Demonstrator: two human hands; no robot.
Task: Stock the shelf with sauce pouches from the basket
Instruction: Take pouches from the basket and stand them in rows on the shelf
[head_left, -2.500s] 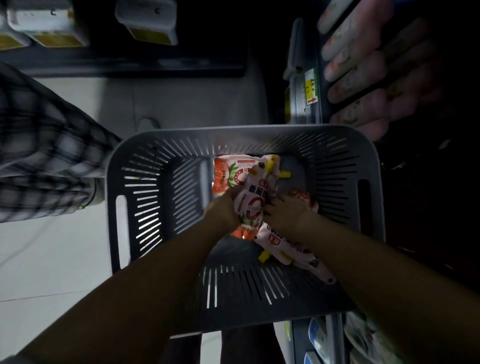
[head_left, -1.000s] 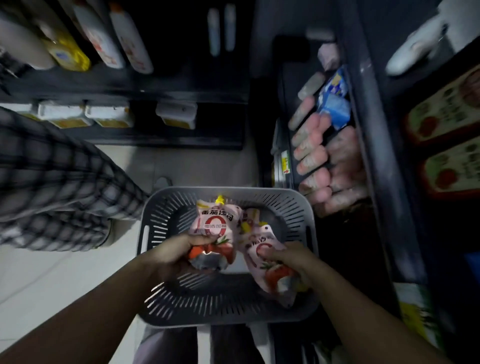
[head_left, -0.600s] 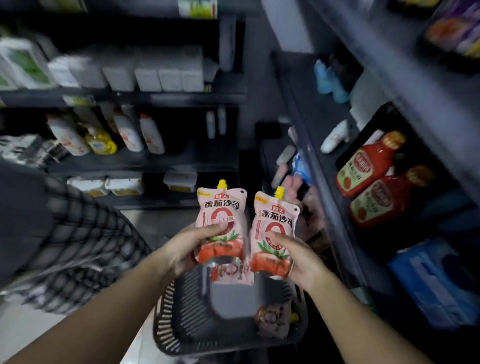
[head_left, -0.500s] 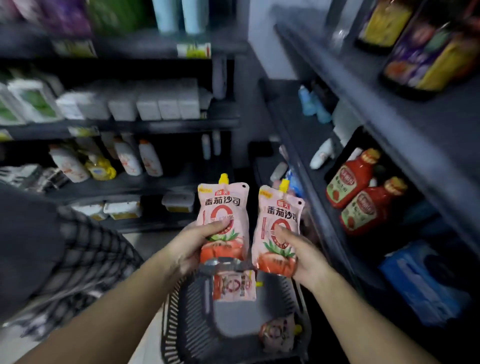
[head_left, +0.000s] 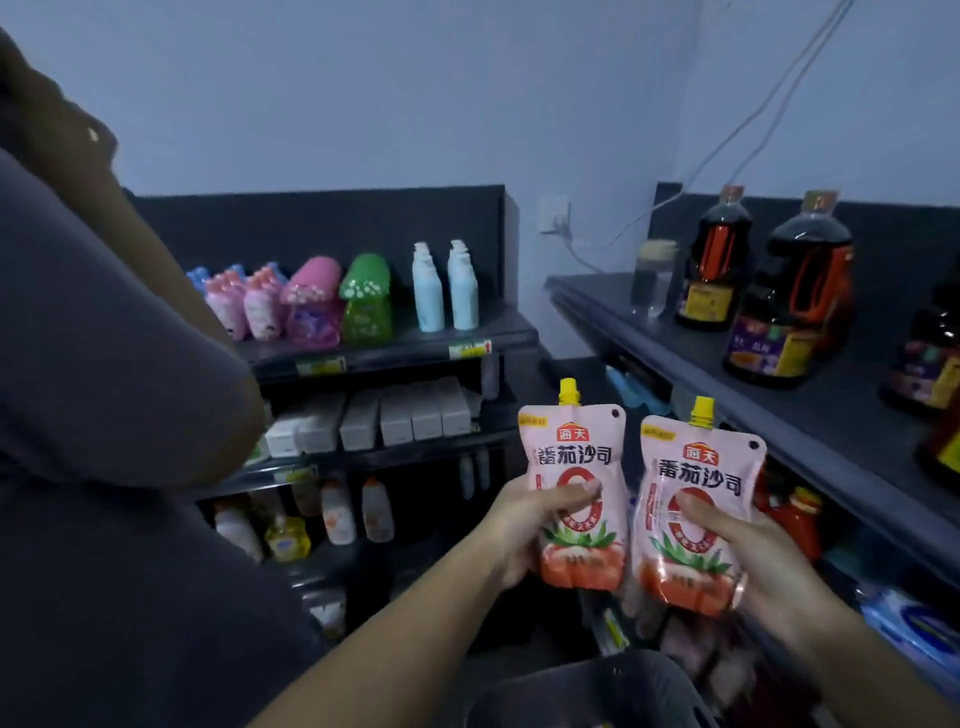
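Both hands (head_left: 524, 530) (head_left: 748, 561) lifted two sauce pouches (head_left: 571, 483) (head_left: 693, 514) out of basket (head_left: 587, 691), raised upright to shelf height.

Two sauce pouches, both upright, label side facing the camera, side by side above the basket (head_left: 597, 691). Left pouch (head_left: 574, 493): pale pink, yellow spout cap on top, red tomato picture across the base, large red ring in the middle, dark characters above it. Right pouch (head_left: 696, 525): same design, sits slightly lower and tilts a little to the right. The two nearly touch at their inner edges. Basket: dark grey plastic, only its rim shows, directly below both pouches.
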